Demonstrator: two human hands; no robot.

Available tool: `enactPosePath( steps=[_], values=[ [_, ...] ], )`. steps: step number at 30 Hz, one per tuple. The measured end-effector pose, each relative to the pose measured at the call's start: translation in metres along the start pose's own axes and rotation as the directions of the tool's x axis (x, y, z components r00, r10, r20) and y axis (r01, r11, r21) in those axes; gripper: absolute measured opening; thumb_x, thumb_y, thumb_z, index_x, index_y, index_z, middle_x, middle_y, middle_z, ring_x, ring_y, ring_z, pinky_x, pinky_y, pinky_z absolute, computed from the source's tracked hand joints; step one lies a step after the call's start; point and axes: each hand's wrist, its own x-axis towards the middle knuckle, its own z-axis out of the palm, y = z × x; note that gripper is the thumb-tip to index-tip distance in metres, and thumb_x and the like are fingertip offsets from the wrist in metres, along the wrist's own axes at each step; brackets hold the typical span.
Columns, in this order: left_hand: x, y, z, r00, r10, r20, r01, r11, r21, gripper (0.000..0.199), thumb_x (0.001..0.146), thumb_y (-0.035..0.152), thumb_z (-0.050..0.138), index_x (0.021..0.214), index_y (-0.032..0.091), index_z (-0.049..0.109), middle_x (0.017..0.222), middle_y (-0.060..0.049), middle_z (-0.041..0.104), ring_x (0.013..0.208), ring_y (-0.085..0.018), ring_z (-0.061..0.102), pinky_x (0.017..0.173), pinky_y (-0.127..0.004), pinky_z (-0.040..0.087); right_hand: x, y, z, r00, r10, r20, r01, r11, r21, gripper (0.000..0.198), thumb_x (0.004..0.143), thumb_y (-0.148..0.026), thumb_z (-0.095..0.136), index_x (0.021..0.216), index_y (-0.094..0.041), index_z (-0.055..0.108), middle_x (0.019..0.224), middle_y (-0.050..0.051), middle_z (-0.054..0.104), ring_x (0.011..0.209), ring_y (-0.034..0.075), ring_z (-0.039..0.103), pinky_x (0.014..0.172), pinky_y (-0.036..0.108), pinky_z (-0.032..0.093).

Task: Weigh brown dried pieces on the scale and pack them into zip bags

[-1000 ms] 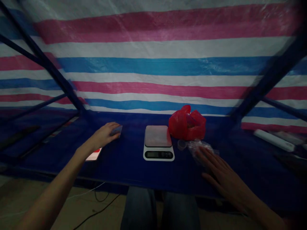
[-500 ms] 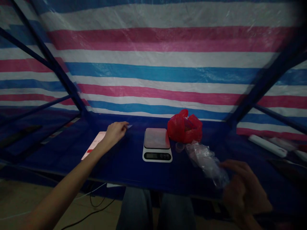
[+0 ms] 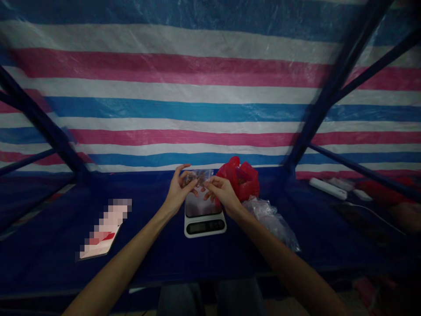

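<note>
Both hands meet over the far part of a white kitchen scale [image 3: 205,229], holding a small clear plastic bag [image 3: 208,174] with brownish contents too small to make out. My left hand [image 3: 177,191] is curled round the bag's left end, its index finger raised. My right hand [image 3: 225,193] pinches the right end between thumb and fingers. The scale's grey plate [image 3: 202,208] shows beneath, its far part hidden by the hands. A red plastic bag [image 3: 245,182], its top gathered open, stands right behind my right hand. Several clear plastic bags [image 3: 272,221] lie in a pile beside my right forearm.
On the blue table [image 3: 148,263] a phone [image 3: 110,239], partly blurred out, lies at the left. Farther right are a white elongated device [image 3: 328,188] and a white cable [image 3: 378,215]. Blue metal bars [image 3: 312,118] and a striped plastic sheet [image 3: 184,94] enclose the table's back.
My left hand has come from beside the phone, and my right hand from the clear bags, to meet above the scale. Both now hold the small filled bag. The camera view has shifted.
</note>
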Motion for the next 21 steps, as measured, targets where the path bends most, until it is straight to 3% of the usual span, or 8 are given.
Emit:
enactPosePath(
  steps=[3,7,9,11,13,15,18,21],
  values=[
    [-0.007,-0.014,-0.006,0.999,-0.007,-0.046,0.008,1.000,0.016,0.056,0.081,0.037,0.081,0.125,0.025,0.049,0.094,0.000,0.066,0.067,-0.014,0.067,0.055,-0.027,0.059,-0.008,0.001,-0.001,0.999,0.022,0.036,-0.023,1.000,0.020,0.041,0.079,-0.056,0.074,0.081,-0.017,0.062,0.075,0.001,0.072,0.052,0.014,0.068,0.042,0.019,0.040],
    [-0.009,-0.023,-0.006,0.997,-0.001,-0.074,0.008,0.996,0.093,0.040,0.089,0.038,0.070,0.122,0.023,0.053,0.083,0.000,0.065,0.063,-0.014,0.064,0.055,-0.027,0.054,-0.012,0.001,0.001,0.996,-0.078,-0.038,0.078,0.997,0.003,0.035,0.084,-0.051,0.073,0.081,-0.018,0.062,0.071,-0.001,0.069,0.053,0.013,0.068,0.044,0.018,0.042],
    [-0.010,-0.024,-0.007,0.990,0.078,-0.121,-0.052,0.977,0.209,0.032,0.090,0.033,0.068,0.117,0.022,0.054,0.089,-0.001,0.066,0.072,-0.015,0.065,0.063,-0.028,0.053,-0.013,0.003,0.000,0.996,-0.085,-0.004,0.085,0.996,-0.025,0.034,0.082,-0.049,0.076,0.080,-0.018,0.063,0.069,-0.001,0.069,0.053,0.012,0.068,0.045,0.019,0.044],
    [-0.012,-0.025,-0.007,0.960,0.232,-0.158,-0.150,0.898,0.413,0.027,0.087,0.026,0.069,0.110,0.021,0.056,0.101,-0.004,0.065,0.091,-0.017,0.064,0.075,-0.030,0.051,-0.014,0.007,0.000,0.995,-0.005,0.104,0.011,0.998,-0.055,0.036,0.079,-0.049,0.080,0.079,-0.018,0.063,0.065,0.000,0.070,0.050,0.013,0.066,0.045,0.019,0.046],
    [-0.017,-0.023,-0.007,0.921,0.379,-0.088,-0.250,0.750,0.613,0.016,0.085,0.021,0.068,0.096,0.020,0.057,0.104,-0.005,0.061,0.100,-0.018,0.059,0.081,-0.031,0.047,-0.016,0.012,0.002,0.974,0.090,0.210,-0.075,0.994,-0.082,0.039,0.075,-0.051,0.083,0.076,-0.017,0.062,0.058,0.000,0.068,0.048,0.014,0.066,0.046,0.021,0.049],
    [-0.023,-0.021,-0.005,0.908,0.415,0.056,-0.333,0.635,0.697,0.016,0.091,0.021,0.062,0.079,0.019,0.053,0.086,-0.002,0.056,0.088,-0.016,0.054,0.076,-0.030,0.042,-0.017,0.016,0.005,0.960,0.125,0.249,-0.109,0.991,-0.077,0.043,0.070,-0.053,0.086,0.072,-0.017,0.062,0.057,0.001,0.068,0.049,0.015,0.068,0.047,0.022,0.051],
    [-0.031,-0.019,-0.001,0.910,0.372,0.181,-0.392,0.633,0.667,0.038,0.101,0.025,0.048,0.064,0.019,0.043,0.063,0.002,0.043,0.067,-0.014,0.044,0.064,-0.029,0.034,-0.019,0.019,0.009,0.976,0.092,0.199,-0.089,0.996,-0.026,0.046,0.069,-0.055,0.086,0.071,-0.017,0.060,0.058,0.000,0.067,0.050,0.017,0.070,0.045,0.023,0.053],
    [-0.035,-0.018,0.002,0.930,0.323,0.178,-0.360,0.687,0.632,0.040,0.102,0.031,0.049,0.064,0.019,0.046,0.061,0.003,0.043,0.060,-0.012,0.041,0.059,-0.028,0.032,-0.019,0.018,0.010,0.990,0.054,0.132,-0.053,0.999,-0.014,0.045,0.073,-0.056,0.083,0.074,-0.020,0.055,0.055,-0.002,0.065,0.047,0.016,0.066,0.041,0.023,0.051]
  ],
)
